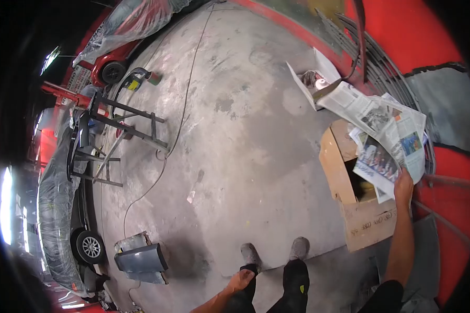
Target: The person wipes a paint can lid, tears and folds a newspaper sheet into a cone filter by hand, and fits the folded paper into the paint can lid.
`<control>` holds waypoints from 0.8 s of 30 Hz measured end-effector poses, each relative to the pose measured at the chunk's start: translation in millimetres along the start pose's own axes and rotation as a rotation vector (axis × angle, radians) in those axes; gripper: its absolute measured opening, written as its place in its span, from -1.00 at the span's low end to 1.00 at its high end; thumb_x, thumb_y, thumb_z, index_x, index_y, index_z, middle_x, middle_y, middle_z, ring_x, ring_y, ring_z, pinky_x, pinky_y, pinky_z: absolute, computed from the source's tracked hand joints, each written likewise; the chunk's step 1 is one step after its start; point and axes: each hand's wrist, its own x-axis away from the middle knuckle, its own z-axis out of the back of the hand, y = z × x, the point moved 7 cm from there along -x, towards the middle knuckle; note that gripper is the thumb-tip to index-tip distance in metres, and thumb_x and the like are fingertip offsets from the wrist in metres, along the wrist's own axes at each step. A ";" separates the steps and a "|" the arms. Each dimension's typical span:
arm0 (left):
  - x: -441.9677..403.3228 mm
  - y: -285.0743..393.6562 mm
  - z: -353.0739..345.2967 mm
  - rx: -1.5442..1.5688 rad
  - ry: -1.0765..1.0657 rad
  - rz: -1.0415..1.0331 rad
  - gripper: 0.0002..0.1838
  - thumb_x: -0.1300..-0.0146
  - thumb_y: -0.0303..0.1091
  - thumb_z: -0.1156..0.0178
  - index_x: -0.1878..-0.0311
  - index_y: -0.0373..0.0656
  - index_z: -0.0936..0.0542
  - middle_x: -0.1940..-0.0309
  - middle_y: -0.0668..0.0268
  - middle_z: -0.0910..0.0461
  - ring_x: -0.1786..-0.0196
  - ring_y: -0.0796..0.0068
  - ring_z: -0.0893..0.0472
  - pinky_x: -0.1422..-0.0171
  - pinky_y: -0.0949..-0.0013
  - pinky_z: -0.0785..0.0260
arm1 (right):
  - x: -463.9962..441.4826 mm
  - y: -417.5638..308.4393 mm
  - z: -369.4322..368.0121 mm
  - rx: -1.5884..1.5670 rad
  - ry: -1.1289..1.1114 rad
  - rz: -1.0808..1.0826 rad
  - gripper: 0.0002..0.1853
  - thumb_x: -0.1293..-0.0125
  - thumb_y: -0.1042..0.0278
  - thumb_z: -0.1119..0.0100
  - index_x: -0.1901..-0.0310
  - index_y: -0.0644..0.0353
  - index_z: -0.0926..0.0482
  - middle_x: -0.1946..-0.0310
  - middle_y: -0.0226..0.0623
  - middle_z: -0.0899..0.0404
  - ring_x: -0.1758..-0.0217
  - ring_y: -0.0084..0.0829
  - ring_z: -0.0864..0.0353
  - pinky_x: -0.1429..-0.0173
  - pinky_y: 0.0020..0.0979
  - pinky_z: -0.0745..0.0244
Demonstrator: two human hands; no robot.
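My right hand (403,189) is closed on the lower edge of several newspaper sheets (384,128), printed with text and colour pictures. The sheets spread out over an open cardboard box (371,221) and partly cover its dark opening. Whether all the sheets are in my grip, or some lie in the box, I cannot tell. Low in front of my leg hangs my left hand (240,280), near my knee and away from the box. Its fingers are bent out of sight, and no object shows in it.
A second open box (322,86) stands beyond the newspapers, by the red wall. At left are a dark metal stand (133,128), a plastic-covered car (60,208) and a dark panel (141,259) on the floor. A thin hose (185,104) crosses the concrete.
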 end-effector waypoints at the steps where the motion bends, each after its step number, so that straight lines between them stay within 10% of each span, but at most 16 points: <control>1: 0.0 9.3 3.2 -0.093 0.033 -0.067 -0.56 -0.27 -0.04 -0.14 0.05 -0.26 -0.57 0.21 0.09 -0.66 0.08 0.23 -0.65 -0.02 0.28 -0.44 | 3.9 -22.1 36.5 -0.142 -0.003 -0.127 -0.75 -0.34 0.34 0.02 0.02 0.22 -0.51 0.24 0.13 -0.58 0.12 0.11 -0.55 0.08 -0.04 -0.42; 6: 27.1 138.3 26.0 -0.178 0.105 -0.471 -0.66 -0.30 -0.14 -0.14 0.09 -0.25 -0.58 0.23 0.04 -0.64 0.15 0.08 -0.63 0.04 0.20 -0.45 | 5.4 -74.0 165.5 -0.106 -0.059 0.029 -0.77 -0.41 0.27 0.08 0.22 0.27 -0.48 0.37 0.16 -0.53 0.28 0.09 -0.55 0.19 -0.07 -0.37; 9: 56.3 229.7 46.7 -0.168 0.202 -0.779 -0.72 -0.29 -0.20 -0.16 0.11 -0.23 -0.60 0.23 0.05 -0.63 0.16 0.05 -0.61 0.07 0.20 -0.45 | 24.0 -111.4 224.8 -0.564 -0.119 0.114 -0.60 -0.43 0.14 0.11 0.35 0.39 -0.39 0.53 0.05 -0.39 0.48 -0.27 -0.28 0.26 -0.26 -0.28; 14: 207.6 371.9 103.1 -0.171 0.260 -1.333 -0.53 -0.22 -0.15 -0.26 -0.13 -0.18 -0.46 0.01 0.05 -0.55 0.00 -0.04 -0.53 -0.11 0.12 -0.36 | 116.4 -188.1 294.4 -0.806 0.001 -0.193 -0.59 -0.40 0.13 0.08 0.13 0.42 -0.50 0.24 -0.04 -0.55 0.18 -0.33 -0.47 -0.02 -0.34 -0.33; 19: 337.5 355.6 126.8 -0.397 0.209 -1.767 -0.45 -0.15 -0.13 -0.32 -0.15 -0.19 -0.46 -0.01 0.03 -0.53 -0.03 -0.03 -0.53 -0.13 0.14 -0.36 | 246.0 -267.7 260.6 -1.338 0.078 -0.506 -0.51 -0.39 0.09 0.07 -0.08 0.41 -0.50 -0.03 -0.10 -0.53 -0.12 -0.31 -0.46 -0.24 -0.37 -0.27; 24: 313.4 260.0 139.2 -0.301 -0.019 -1.504 -0.67 -0.17 -0.28 -0.32 0.05 -0.23 -0.58 0.24 0.10 -0.63 0.21 0.16 -0.64 0.12 0.29 -0.48 | 351.0 -380.2 237.9 -1.283 -0.030 -0.530 -0.53 -0.39 0.09 0.17 0.01 0.39 -0.49 0.08 0.03 -0.54 -0.03 -0.07 -0.46 -0.20 -0.25 -0.26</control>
